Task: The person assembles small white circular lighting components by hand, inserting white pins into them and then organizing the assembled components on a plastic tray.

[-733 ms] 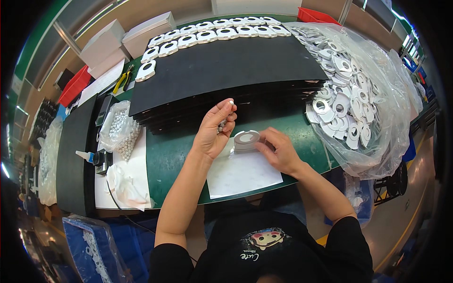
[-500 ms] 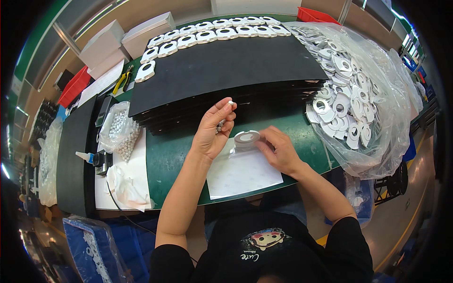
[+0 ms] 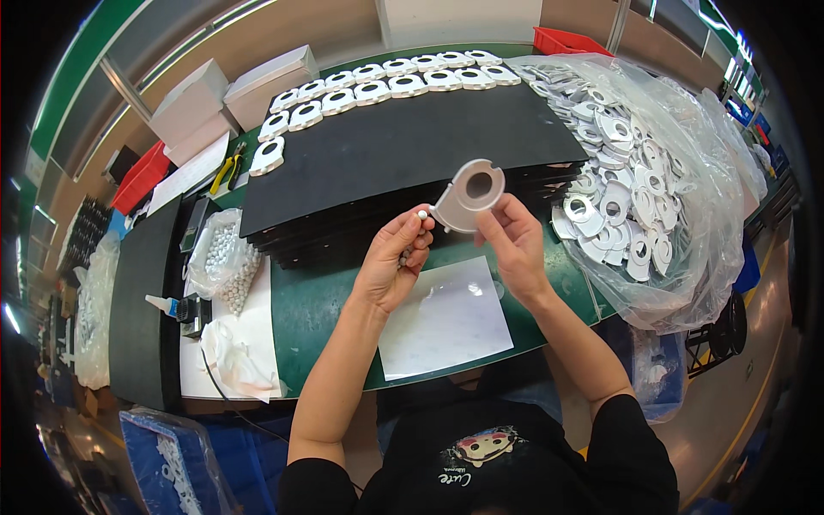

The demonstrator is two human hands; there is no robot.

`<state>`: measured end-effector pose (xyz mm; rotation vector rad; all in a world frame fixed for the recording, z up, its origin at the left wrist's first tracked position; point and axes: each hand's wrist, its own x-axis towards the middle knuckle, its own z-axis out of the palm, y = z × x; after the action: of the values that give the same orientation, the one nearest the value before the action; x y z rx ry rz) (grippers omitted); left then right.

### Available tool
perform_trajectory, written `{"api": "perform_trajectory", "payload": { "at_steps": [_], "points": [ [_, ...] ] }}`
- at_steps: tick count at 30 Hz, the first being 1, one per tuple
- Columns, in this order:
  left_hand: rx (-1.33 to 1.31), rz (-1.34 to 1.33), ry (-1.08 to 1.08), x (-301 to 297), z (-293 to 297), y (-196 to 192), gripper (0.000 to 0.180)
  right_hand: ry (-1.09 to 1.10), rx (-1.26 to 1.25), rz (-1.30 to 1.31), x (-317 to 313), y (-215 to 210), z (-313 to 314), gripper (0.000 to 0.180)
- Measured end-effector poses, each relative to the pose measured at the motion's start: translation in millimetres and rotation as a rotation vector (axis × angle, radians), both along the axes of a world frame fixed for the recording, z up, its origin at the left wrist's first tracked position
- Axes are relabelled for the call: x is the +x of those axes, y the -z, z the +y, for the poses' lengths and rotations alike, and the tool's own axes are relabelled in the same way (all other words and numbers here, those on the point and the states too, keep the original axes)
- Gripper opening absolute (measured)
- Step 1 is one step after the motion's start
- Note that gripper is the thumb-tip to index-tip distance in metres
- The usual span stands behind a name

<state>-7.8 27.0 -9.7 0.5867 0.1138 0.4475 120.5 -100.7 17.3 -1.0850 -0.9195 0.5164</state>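
My left hand (image 3: 396, 259) is closed, pinching a small white bead (image 3: 422, 215) between thumb and forefinger, with more beads tucked under the curled fingers. In my right hand (image 3: 518, 249) is a flat white plastic part (image 3: 470, 196) with a round hole, gripped at its right edge and tilted up. Its narrow left end is right beside the bead; whether they touch I cannot tell. Below the hands lies a white sheet (image 3: 446, 322) on the green table (image 3: 330, 322). Behind them rises a stack of black boards (image 3: 412, 137), with rows of similar white parts (image 3: 372, 91) on top.
A large clear bag of loose white parts (image 3: 631, 197) stands at right. On the left are a bag of white beads (image 3: 225, 257), a glue bottle (image 3: 161, 305), crumpled tissue (image 3: 230, 356), yellow-handled pliers (image 3: 225, 167) and white boxes (image 3: 190, 103). A red bin (image 3: 571, 40) stands at the back.
My right hand has lifted the white plastic part from above the sheet, turning its face toward me and bringing it beside the bead. My left hand keeps its pinch in nearly the same place.
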Motion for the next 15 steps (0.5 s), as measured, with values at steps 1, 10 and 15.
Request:
{"api": "perform_trajectory", "payload": {
  "at_steps": [1, 10, 15],
  "points": [
    [0.017, 0.007, 0.01, 1.0, -0.4, -1.0, 0.023, -0.003, 0.004, 0.017, -0.2, -4.2, 4.2, 0.015],
    [0.049, 0.063, -0.04, 4.0, -3.0, -10.2, 0.022, 0.02, 0.032, 0.05, -1.0, -11.1, 24.1, 0.017],
    [0.074, 0.118, -0.128, 4.6, -3.0, -9.6, 0.025, 0.032, 0.024, 0.069, -0.6, -8.3, 24.4, 0.016]
  ]
}}
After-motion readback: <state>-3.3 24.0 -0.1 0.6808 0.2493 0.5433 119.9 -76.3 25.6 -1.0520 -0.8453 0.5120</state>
